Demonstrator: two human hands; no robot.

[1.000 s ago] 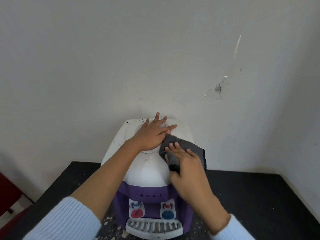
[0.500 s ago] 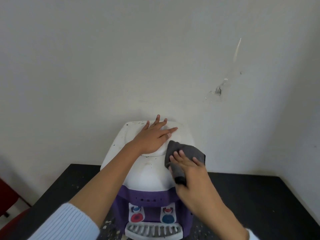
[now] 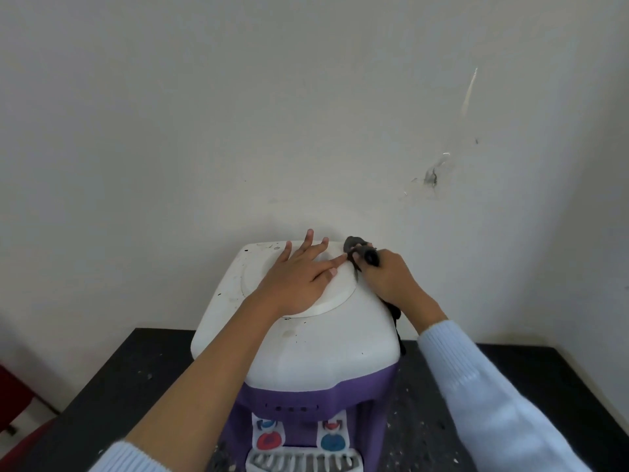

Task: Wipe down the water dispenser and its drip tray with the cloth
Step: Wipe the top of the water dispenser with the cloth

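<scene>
Two taps [image 3: 270, 441] sit above the drip tray [image 3: 303, 462] at bottom centre. Mid-frame, the left hand [image 3: 299, 281] lies flat, fingers straight, on the white top of the water dispenser [image 3: 306, 345]; just right, the right hand [image 3: 388, 279] grips the dark cloth [image 3: 353, 243] at its far edge.

The water dispenser [image 3: 306, 349] was white on top with dark specks, purple below, with a red tap [image 3: 270, 440] and a blue tap [image 3: 332, 441]. The cloth [image 3: 354, 243] was dark grey, the bench [image 3: 136, 369] black with pale flecks, the sleeves [image 3: 493, 386] ribbed pale blue.
</scene>
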